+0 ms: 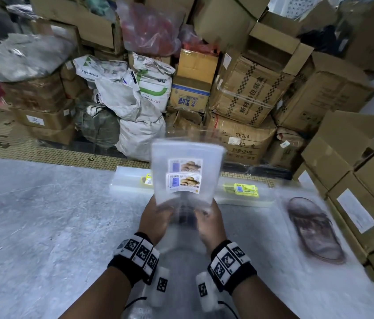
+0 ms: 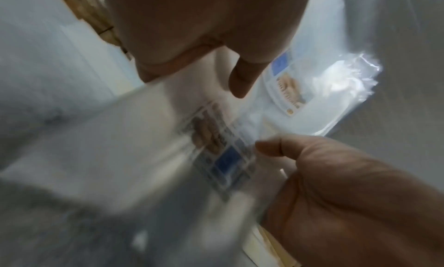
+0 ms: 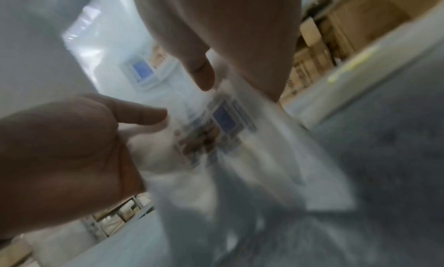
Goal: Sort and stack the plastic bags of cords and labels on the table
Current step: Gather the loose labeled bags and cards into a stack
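Both hands hold a sheaf of clear plastic bags (image 1: 187,176) upright above the grey table (image 1: 43,215). Two white labels with a bread picture and a blue square show on them, one above the other. My left hand (image 1: 164,209) pinches the lower left edge and my right hand (image 1: 202,211) pinches the lower right edge. In the left wrist view the bags (image 2: 300,104) are blurred below my left hand (image 2: 236,85). The right wrist view shows my right hand (image 3: 201,77) over the labelled bags (image 3: 223,123). A bag of brown cords (image 1: 314,231) lies on the table to the right.
Two flat stacks of clear bags with yellow labels lie at the table's far edge, one on the left (image 1: 131,183) and one on the right (image 1: 243,192). Cardboard boxes (image 1: 354,180) line the right side. More boxes and white sacks (image 1: 135,107) are piled behind the table.
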Action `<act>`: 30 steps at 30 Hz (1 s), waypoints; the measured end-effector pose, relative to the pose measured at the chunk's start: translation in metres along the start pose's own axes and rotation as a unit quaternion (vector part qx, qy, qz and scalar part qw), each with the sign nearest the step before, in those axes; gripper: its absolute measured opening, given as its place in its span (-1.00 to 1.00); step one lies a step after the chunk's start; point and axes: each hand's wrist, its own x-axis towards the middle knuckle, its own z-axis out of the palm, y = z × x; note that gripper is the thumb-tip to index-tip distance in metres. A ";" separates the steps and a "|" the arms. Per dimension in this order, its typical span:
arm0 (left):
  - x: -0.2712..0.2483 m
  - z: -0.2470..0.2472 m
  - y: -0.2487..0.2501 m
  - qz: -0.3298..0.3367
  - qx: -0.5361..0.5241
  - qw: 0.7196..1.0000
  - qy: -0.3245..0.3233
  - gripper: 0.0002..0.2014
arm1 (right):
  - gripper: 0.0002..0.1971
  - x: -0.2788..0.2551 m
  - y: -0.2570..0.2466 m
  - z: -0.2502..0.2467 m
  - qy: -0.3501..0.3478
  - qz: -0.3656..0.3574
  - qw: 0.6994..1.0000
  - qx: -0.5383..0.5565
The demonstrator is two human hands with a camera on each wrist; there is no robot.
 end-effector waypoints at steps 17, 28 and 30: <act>-0.094 -0.024 -0.087 -0.173 -0.154 0.970 -0.079 -0.31 | -0.26 -0.076 0.090 -0.036 -0.177 0.250 0.948 0.093; -0.106 -0.026 -0.085 -0.194 -0.227 0.939 -0.173 -0.39 | -0.84 0.007 0.027 -0.054 -0.084 0.235 0.965 0.082; -0.106 -0.024 -0.081 -0.181 -0.236 0.938 -0.178 -0.38 | -0.81 0.022 0.024 -0.049 -0.079 0.234 0.967 0.059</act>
